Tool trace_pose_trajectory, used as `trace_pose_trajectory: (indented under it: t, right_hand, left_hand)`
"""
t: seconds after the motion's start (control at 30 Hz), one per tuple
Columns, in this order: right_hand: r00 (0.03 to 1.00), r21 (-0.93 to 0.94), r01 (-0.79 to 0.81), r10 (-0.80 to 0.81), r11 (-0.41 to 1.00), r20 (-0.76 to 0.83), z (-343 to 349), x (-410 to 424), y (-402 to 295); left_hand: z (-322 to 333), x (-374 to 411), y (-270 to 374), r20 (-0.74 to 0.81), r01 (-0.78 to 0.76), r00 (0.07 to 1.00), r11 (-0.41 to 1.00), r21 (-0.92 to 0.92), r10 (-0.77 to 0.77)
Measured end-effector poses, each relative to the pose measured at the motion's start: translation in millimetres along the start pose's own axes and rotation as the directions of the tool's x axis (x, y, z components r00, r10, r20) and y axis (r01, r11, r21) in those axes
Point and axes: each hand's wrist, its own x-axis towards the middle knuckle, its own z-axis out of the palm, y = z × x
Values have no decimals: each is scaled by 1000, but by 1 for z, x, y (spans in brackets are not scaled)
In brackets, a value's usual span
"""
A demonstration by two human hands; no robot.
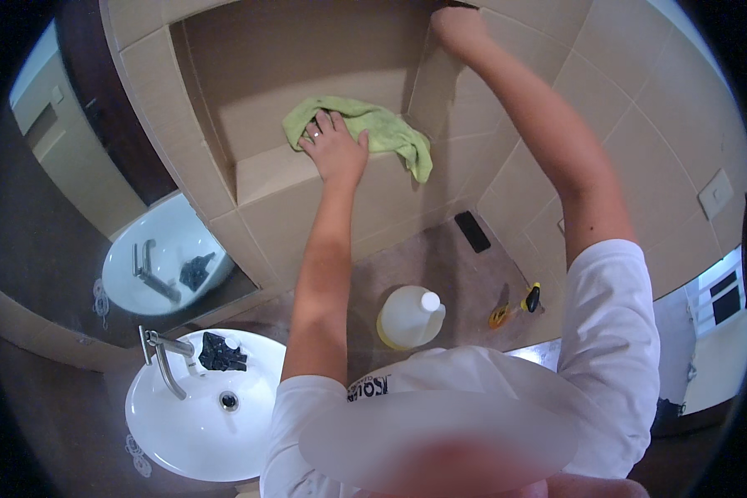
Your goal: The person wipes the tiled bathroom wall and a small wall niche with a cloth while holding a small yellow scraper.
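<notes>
My left hand (337, 152) presses on a crumpled green cloth (383, 127), its fingers spread over the folds and a ring on one finger. The cloth lies along the ledge of a tiled wall niche (274, 174), and one end droops over the ledge's front edge. My right hand (460, 28) is raised to the niche's upper right corner at the picture's top rim. Its fingers are turned away from view, with a dark edge just above; whether it grips something cannot be made out.
A countertop (373, 274) below the niche carries a translucent plastic jug (411, 317), a small spray bottle (513, 308) and a black phone-like slab (472, 231). Left stands a white vessel sink (205, 417) with a metal faucet (165, 358) and black crumpled plastic (221, 353). A mirror (56, 205) reflects it.
</notes>
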Motion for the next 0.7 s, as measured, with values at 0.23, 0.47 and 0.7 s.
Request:
trace_pose_trajectory:
  t: [0.23, 0.47, 0.7]
  right_hand:
    - [984, 58, -48, 57, 997, -168, -34, -110, 48]
    - [935, 366, -344, 277, 865, 223, -20, -303, 94]
    - [934, 703, -312, 69, 639, 351, 43, -373, 77]
  left_hand:
    - [5, 2, -5, -19, 36, 999, 999, -13, -37]
    - [-4, 24, 20, -352, -321, 910, 912, -256, 221]
    - [-49, 146, 186, -114, -129, 991, 243, -961, 72]
